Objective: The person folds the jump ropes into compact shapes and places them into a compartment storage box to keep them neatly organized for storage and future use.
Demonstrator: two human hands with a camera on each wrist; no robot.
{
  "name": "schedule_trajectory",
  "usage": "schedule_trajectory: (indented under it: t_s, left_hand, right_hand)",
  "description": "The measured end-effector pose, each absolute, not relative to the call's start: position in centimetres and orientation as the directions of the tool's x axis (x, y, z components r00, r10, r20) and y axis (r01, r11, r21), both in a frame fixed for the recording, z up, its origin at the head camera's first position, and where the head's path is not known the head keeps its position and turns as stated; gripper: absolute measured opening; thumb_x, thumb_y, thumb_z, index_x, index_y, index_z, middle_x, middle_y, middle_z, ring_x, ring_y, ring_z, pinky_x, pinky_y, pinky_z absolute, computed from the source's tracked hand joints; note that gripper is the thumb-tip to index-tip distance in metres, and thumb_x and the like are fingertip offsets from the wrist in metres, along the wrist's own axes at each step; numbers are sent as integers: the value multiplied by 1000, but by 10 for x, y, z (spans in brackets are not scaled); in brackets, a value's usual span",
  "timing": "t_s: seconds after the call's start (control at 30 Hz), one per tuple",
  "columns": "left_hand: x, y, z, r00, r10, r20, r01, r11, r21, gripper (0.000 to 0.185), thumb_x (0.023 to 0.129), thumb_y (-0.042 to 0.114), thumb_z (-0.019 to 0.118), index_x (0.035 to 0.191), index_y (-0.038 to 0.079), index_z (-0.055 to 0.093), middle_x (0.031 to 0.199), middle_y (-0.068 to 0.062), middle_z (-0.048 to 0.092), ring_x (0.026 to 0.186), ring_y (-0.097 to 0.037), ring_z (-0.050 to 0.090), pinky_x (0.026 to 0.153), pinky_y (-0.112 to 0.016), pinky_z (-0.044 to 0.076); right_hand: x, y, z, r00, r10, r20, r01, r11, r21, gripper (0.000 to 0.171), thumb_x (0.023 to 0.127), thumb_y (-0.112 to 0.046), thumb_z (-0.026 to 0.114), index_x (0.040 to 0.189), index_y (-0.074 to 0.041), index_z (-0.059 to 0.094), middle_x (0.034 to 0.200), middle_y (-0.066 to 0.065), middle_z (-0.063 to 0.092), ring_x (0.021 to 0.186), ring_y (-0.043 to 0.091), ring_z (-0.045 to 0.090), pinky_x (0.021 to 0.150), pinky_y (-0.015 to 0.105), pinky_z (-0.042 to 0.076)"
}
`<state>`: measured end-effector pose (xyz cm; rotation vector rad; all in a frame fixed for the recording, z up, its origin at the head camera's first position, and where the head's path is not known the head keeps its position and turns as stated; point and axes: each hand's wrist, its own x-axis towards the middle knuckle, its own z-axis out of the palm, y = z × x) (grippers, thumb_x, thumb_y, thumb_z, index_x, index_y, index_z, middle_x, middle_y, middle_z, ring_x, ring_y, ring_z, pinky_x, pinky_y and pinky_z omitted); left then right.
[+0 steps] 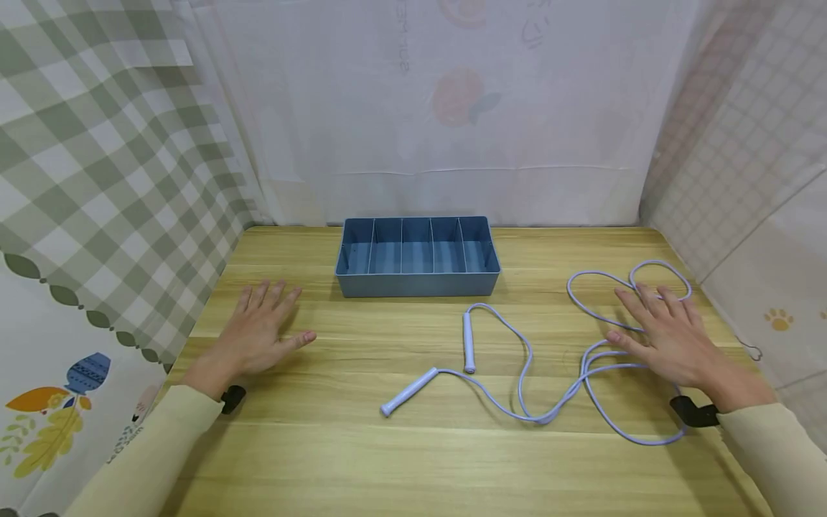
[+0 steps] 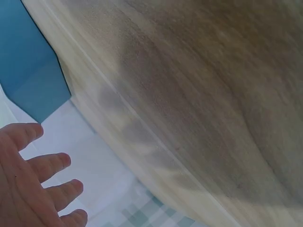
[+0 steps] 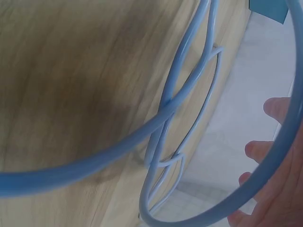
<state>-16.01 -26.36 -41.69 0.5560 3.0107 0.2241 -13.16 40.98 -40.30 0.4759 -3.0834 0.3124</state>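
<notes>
- This looks like a small recording booth set up in a home-like room, not a workshop or a shop.
- A wooden table [image 1: 413, 445] is closed in on three sides by hung cloths instead of walls.
- On the left hangs a green checked curtain [image 1: 97, 165] with a scalloped hem.
- Behind the table hangs a pale sheet [image 1: 439, 108] with faint fruit prints.
- On the right hangs a grid-patterned cloth [image 1: 743, 158] with small paw prints.
- The cloths are household fabrics, such as tablecloths or curtains.
- A blue divided organiser tray [image 1: 417, 283] stands at the back of the table.
</notes>
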Motion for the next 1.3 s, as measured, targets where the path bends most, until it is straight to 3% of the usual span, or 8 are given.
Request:
schedule_trajectory:
  t_s: [0.57, 1.3]
  left_hand:
    - [-160, -253, -419, -924, 383, -16, 375, 912, 163, 94, 98, 69, 48, 162, 4, 24, 166, -28, 14, 152, -51, 5, 120, -66, 2]
    - [-155, -241, -423, -907, 420, 23, 417, 890, 183, 93, 98, 69, 49, 163, 7, 23, 166, -25, 16, 151, -50, 14, 120, -65, 9]
  right_hand:
    - [-130, 404, -405, -943, -328, 61, -334, 922, -199, 84, 102, -43, 59, 165, -14, 13, 168, 25, 0, 152, 52, -7, 115, 64, -19]
    - [-125, 394, -405, -927, -360, 99, -374, 899, -227, 82, 101, -39, 63, 165, -16, 17, 167, 27, 8, 153, 50, -2, 117, 62, -17]
